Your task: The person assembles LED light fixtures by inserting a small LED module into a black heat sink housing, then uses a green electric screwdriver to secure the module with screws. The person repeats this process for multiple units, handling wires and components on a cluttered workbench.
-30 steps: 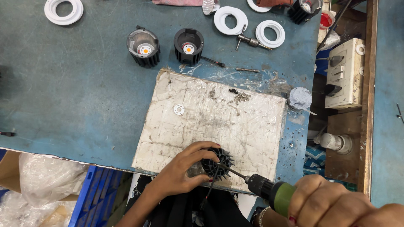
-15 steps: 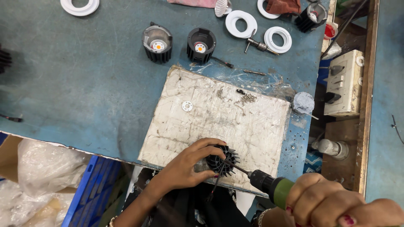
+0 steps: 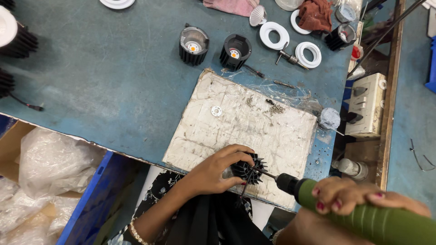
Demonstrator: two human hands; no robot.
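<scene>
At the near edge of the bench [image 3: 91,90], on a worn white board [image 3: 236,131], the left hand [image 3: 215,170] is curling its fingers around a black finned heat sink [image 3: 249,169], gripping it from the left and pressing it against the board. From the lower right, the right hand [image 3: 359,199] is wrapping around the green body of an electric screwdriver [image 3: 363,213], fingers closed over the top of the barrel. Its black chuck and thin bit are pointing left and up, and the tip is touching the heat sink's right side.

Farther up the board, a small white washer [image 3: 216,110] is lying alone, and a scatter of screws [image 3: 274,108] is sitting near the top right corner. Beyond the board, two black lamp housings [image 3: 213,45] are standing side by side, open ends up. To their right, white trim rings [image 3: 290,41] are lying flat with a small metal tool [image 3: 287,56] between them. A pink cloth [image 3: 231,6] and a brown cloth [image 3: 315,14] are lying at the far edge. Off the bench's right side, a beige switch box [image 3: 365,104] is sitting well apart from the hands. Below the bench on the left, clear plastic bags [image 3: 50,168] are bunching beside a blue crate [image 3: 91,199].
</scene>
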